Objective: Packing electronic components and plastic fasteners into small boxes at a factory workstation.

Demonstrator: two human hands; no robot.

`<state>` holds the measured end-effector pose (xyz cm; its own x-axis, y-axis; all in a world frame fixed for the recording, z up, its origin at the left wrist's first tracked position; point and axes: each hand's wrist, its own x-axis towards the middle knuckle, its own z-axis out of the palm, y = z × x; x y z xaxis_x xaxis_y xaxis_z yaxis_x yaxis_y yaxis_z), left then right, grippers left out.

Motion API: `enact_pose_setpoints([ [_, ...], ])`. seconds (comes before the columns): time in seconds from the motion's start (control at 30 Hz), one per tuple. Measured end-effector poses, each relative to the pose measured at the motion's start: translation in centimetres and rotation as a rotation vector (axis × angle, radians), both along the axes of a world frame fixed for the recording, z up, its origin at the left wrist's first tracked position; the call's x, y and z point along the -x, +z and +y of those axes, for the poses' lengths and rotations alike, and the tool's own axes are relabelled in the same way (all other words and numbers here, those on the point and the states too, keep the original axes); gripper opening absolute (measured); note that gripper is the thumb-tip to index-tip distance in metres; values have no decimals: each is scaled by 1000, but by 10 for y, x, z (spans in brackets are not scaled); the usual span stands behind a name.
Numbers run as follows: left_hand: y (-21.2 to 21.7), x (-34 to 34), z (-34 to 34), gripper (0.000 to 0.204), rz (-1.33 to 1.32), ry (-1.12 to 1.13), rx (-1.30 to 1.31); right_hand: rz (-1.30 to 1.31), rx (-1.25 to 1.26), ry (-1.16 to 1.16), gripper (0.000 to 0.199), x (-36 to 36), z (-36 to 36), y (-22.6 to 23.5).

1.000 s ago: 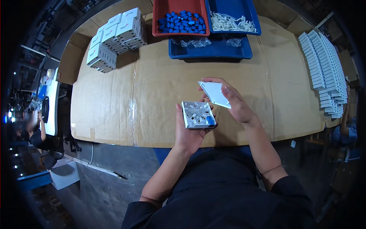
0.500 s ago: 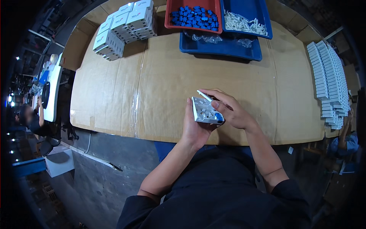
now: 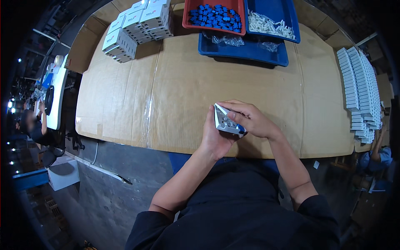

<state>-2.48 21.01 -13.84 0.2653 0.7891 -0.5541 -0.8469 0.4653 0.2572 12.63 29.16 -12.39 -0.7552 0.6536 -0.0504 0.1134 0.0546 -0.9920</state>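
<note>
My left hand (image 3: pixel 214 139) cradles a shallow white plastic box (image 3: pixel 226 124) from below and along its left side, its thumb at the far left corner. The box's inside faces up and shows small moulded shapes. A blue piece (image 3: pixel 241 128) sits in its near right corner. A thin white cover (image 3: pixel 222 108) slants over the far side of the box, touching it at the far left corner. My right hand (image 3: pixel 256 121) is closed on that cover, thumb on top, and its fingers hide much of it.
A cardboard-covered table (image 3: pixel 116 104) lies before me. White boxes (image 3: pixel 121 41) are stacked at the far left. A red tray (image 3: pixel 212 28) of blue pieces and a blue tray (image 3: pixel 291 37) of white pieces rest on another blue tray (image 3: pixel 241 56). Tall white stacks (image 3: pixel 360 83) stand right. People work at both sides.
My right hand has brought the white cover down and closer over the box. The box's open inside shows less than before. The view has shifted slightly.
</note>
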Motion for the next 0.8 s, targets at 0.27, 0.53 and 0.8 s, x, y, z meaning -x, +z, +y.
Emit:
enact_pose_setpoints([
  [0.27,-13,-3,8,65,-130,18,-3,-94,122,45,54,-3,17,-9],
  [0.53,-21,-3,10,64,-106,-13,33,-167,177,69,56,-6,21,-10],
  [0.8,-18,-3,11,64,-115,-26,81,-195,177,66,56,-9,16,-7],
])
